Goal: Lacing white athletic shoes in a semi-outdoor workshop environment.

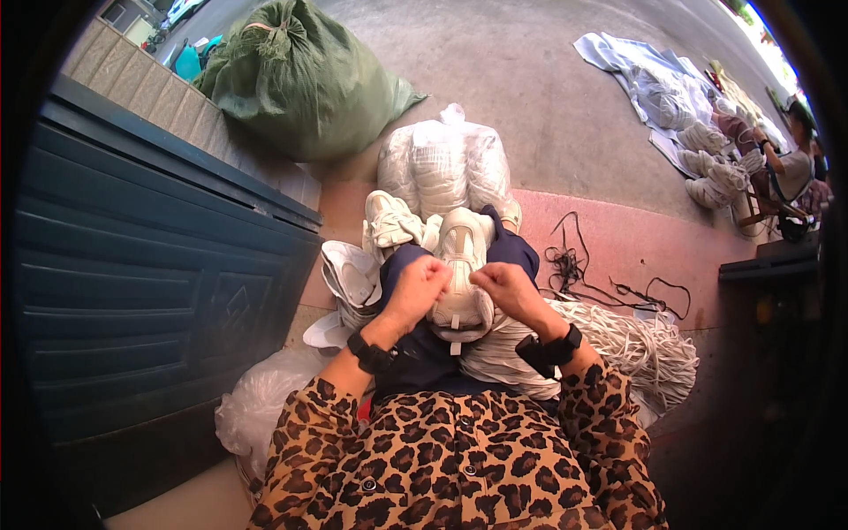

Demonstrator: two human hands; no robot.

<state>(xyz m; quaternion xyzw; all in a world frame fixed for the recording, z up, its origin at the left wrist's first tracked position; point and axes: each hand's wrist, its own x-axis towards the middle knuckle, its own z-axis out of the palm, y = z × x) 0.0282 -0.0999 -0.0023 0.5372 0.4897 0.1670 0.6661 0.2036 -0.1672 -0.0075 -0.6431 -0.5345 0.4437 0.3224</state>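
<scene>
Right grip [505, 286] between shoe [459, 251] and laces [638, 355]

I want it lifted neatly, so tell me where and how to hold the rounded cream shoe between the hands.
Set the grip on the heel of the rounded cream shoe, probably best from the person's side: the toe points away, and the heel end, with its small pale tab, faces back.

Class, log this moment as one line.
left hand: closed; right hand: closed; things: cream shoe between hands; rest: pale lace bundle, green sack
</scene>
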